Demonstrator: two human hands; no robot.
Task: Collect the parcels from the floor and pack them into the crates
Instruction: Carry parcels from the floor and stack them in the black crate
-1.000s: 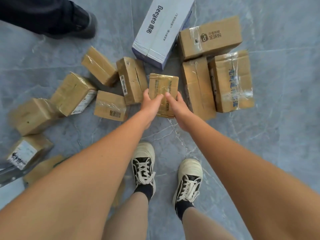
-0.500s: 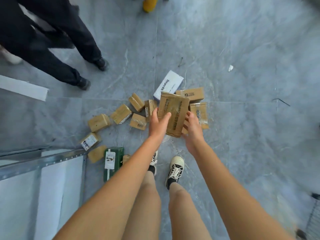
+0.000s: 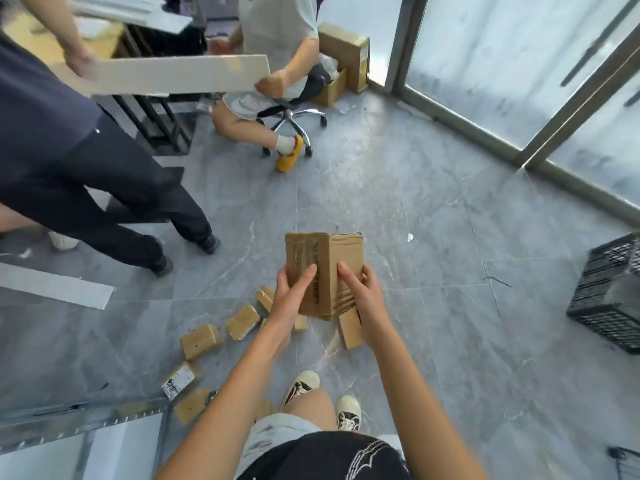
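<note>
Left hand point(image 3: 290, 299) and right hand point(image 3: 366, 299) are both gripping the cardboard parcel point(image 3: 323, 271), holding it off the floor at centre. Remaining parcels point(image 3: 221, 337) lying at 7 o'clock; black crate point(image 3: 609, 296) sitting at 3 o'clock.

Bright daylight; edges warped, blurry

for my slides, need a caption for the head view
Both hands, left and right, hold a parcel above others on the floor, crate at right.
</note>
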